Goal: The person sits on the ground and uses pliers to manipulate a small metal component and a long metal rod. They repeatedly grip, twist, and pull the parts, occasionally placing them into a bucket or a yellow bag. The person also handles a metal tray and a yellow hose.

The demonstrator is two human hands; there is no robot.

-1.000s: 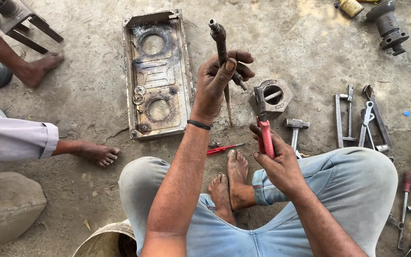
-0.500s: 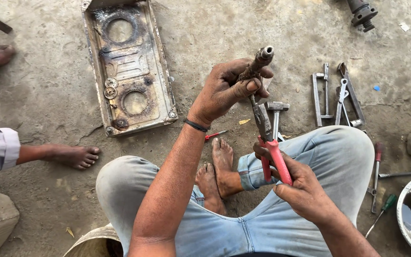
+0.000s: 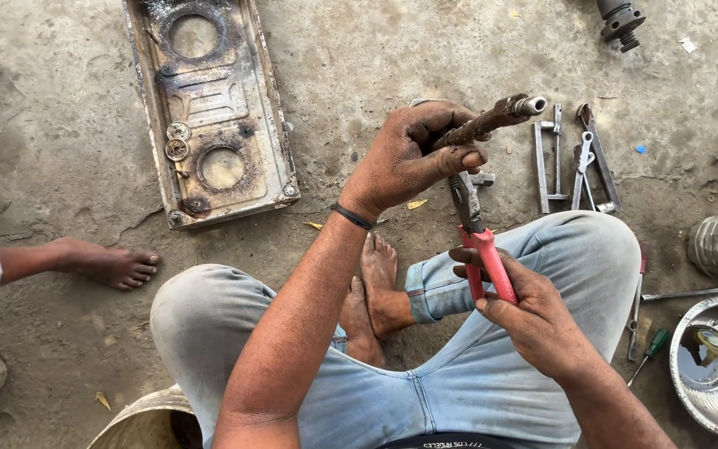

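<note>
Tilted flatter than before, the rusty pipe [image 3: 492,120] sits clenched in the left hand [image 3: 409,158] — right hand [image 3: 533,312] grasping red pliers [image 3: 479,241] just beneath it.

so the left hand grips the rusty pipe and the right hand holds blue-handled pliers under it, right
Not quite: the handles are red, not blue. The head view shows the left hand gripping the rusty pipe and the right hand holding red-handled pliers whose nose reaches up under it.
</note>
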